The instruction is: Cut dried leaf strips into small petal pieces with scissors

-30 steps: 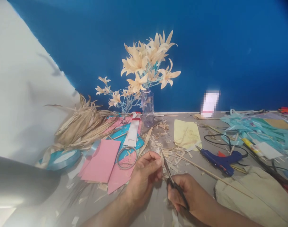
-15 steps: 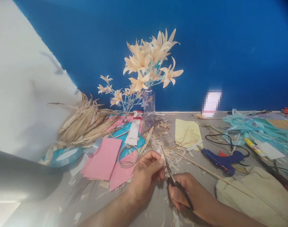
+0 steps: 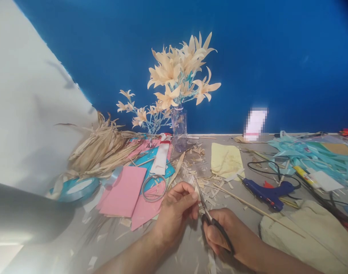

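Observation:
My left hand [image 3: 178,207] pinches a small pale strip [image 3: 197,189] between thumb and fingers; it looks like dried husk, mostly hidden by the fingertips. My right hand [image 3: 226,232] is closed around the black handles of a pair of scissors [image 3: 204,207]. The blades point up and away, lying right against the strip at my left fingertips. Pale scraps and cut slivers [image 3: 212,196] lie on the grey table around and beyond both hands.
Pale artificial flowers [image 3: 174,72] stand in a clear bottle [image 3: 179,129] at the back. Pink sheets [image 3: 125,194], a tape ring [image 3: 153,188], blue ribbon [image 3: 77,189] and dried husks [image 3: 96,146] lie left. Right are a blue glue gun [image 3: 269,194], yellow paper [image 3: 226,160], a thin stick [image 3: 256,209] and a beige cloth [image 3: 310,236].
Both hands, the strip and the scissors hold nearly the same position. The whole view has shifted very slightly.

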`<state>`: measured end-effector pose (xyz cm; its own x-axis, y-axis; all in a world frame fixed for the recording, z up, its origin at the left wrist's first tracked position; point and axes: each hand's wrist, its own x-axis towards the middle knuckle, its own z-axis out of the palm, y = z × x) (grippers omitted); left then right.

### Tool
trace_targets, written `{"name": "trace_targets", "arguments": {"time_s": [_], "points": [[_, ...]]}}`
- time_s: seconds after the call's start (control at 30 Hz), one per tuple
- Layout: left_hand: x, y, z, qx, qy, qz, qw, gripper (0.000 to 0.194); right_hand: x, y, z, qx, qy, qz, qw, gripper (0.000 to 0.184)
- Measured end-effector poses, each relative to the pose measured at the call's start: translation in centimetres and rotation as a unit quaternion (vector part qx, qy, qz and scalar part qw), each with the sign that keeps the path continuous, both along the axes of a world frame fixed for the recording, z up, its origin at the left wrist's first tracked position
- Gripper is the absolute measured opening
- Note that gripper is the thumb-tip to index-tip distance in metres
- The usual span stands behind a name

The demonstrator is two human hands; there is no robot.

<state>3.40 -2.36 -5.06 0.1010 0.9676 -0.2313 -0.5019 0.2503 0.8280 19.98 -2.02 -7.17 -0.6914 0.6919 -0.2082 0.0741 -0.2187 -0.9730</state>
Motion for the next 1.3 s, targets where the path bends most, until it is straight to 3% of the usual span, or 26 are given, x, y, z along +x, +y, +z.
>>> {"name": "trace_targets", "arguments": {"time_s": [0.33, 0.6, 1.07, 1.3], "points": [[0.0, -0.1, 0.0, 0.002, 0.023, -0.009, 1.000, 0.021, -0.2, -0.1, 0.8, -0.010, 0.006, -0.006, 1.000, 0.069], [0.1, -0.2, 0.1, 0.000, 0.020, -0.011, 1.000, 0.021, 0.1, -0.3, -0.3, -0.018, 0.027, -0.006, 0.999, 0.065], [0.3, -0.2, 0.0, -0.010, 0.010, -0.023, 1.000, 0.023, -0.2, -0.3, 0.3, -0.017, 0.019, -0.017, 1.000, 0.068], [0.1, -0.2, 0.1, -0.007, -0.001, -0.019, 1.000, 0.023, 0.2, -0.3, -0.7, -0.008, 0.006, -0.018, 1.000, 0.068]]}}
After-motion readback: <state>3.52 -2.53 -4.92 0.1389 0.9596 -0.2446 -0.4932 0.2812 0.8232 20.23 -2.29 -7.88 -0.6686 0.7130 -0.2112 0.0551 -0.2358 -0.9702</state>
